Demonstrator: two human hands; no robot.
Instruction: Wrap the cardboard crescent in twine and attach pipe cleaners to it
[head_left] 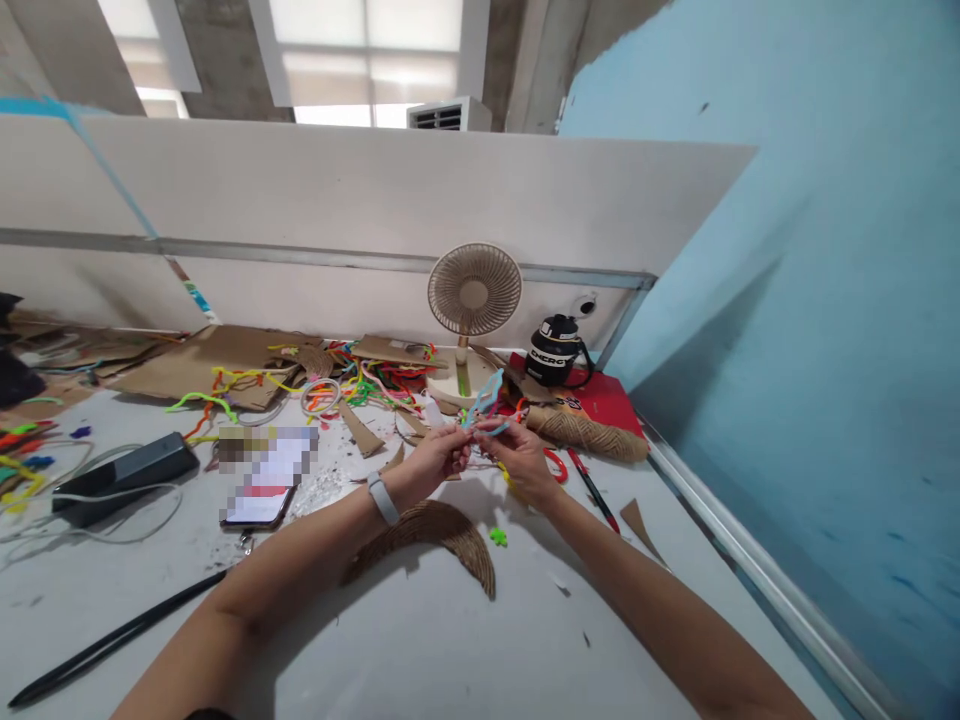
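Note:
Light blue pipe cleaner point(487, 393), bent into loops, rises between my two hands above the table. My left hand point(448, 450), with a pale band on its wrist, pinches its lower end. The fingers of my right hand point(521, 462) are closed on a blue strand of it from the other side. Below my hands lies a crescent wrapped in brown twine point(469, 545), partly behind my left forearm. Near its right tip is a small bright green curled piece point(498, 537). Part of a pair of red-handled scissors point(555, 464) shows beside my right hand.
Behind my hands stand a small fan point(474, 292) and a black jug-like bottle point(550, 350). A twine roll point(592, 434) and a red-black pen point(592, 488) lie right. Tangled coloured pipe cleaners point(375, 385), cardboard point(217, 360), a phone point(266, 490) and a black power bank point(126, 477) lie left.

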